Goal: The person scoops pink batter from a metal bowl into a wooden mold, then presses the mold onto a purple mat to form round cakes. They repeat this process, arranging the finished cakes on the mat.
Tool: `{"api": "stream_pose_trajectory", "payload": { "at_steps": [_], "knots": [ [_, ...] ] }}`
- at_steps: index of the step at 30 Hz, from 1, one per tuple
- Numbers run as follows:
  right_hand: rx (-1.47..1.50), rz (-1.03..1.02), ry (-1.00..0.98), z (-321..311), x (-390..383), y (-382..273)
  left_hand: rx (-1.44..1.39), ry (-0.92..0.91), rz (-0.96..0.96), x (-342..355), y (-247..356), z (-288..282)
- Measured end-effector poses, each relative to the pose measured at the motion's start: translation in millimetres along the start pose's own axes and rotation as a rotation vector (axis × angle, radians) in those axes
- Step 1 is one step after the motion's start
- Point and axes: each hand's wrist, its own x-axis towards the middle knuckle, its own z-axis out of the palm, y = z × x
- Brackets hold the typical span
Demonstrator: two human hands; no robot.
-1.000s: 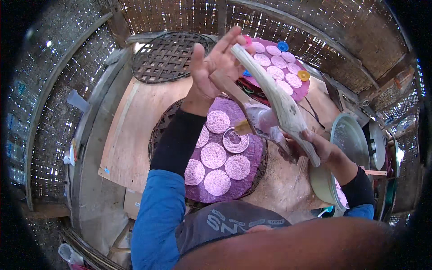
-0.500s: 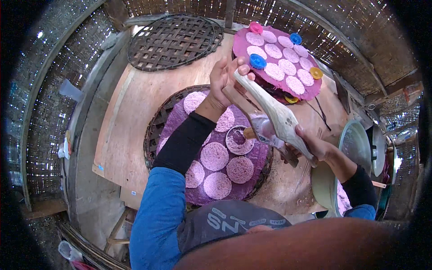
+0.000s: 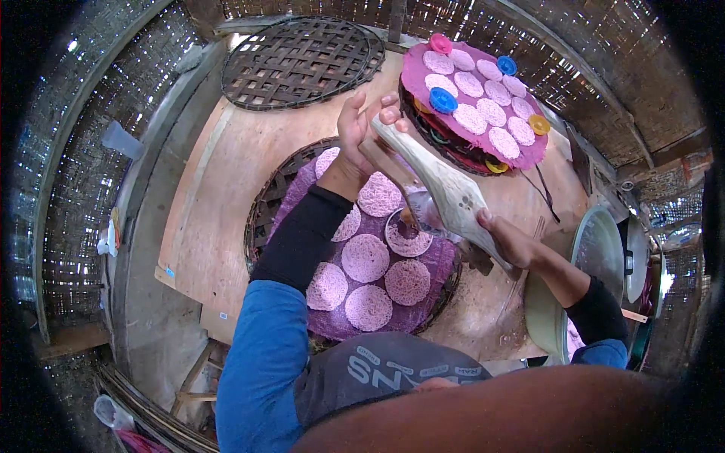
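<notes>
My left hand (image 3: 365,130) and my right hand (image 3: 507,243) are closed around opposite ends of a wooden hand press (image 3: 445,181) with two long handles. The press is held tilted above a ring mould (image 3: 408,232), whose inside shows pink strands. That ring lies on purple cloth (image 3: 393,323) spread over a round woven tray (image 3: 259,198). Around the ring sit several flat pink noodle discs (image 3: 365,257). Both forearms and the press hide some of the discs and cloth.
At the back right, a stack of trays carries a magenta cloth (image 3: 415,70) with pink discs and coloured plastic cups (image 3: 443,100). Bare woven trays (image 3: 302,64) lie at the back left. A large green basin (image 3: 545,317) stands right, on the wooden board (image 3: 200,226).
Pink strands cover more of the ring's inside. The two press handles appear closer together. The whole view has shifted slightly; both hands keep their hold.
</notes>
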Motion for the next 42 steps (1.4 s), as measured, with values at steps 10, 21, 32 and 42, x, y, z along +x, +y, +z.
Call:
{"api": "stream_pose_trajectory", "payload": {
  "at_steps": [10,21,32,42],
  "knots": [
    [0.068,0.004,-0.024,26,0,-8,0.112,0.253,0.153,-30,0,3],
    [-0.219,0.053,0.218,17,-11,0,0.049,0.051,0.019,-13,-5,1],
    [-0.193,-0.038,0.329,12,-12,22,-0.023,0.029,-0.006,-8,-17,-12],
    [0.02,-0.445,0.234,8,-25,43,0.463,0.18,0.023,19,-24,80]
  ]
}}
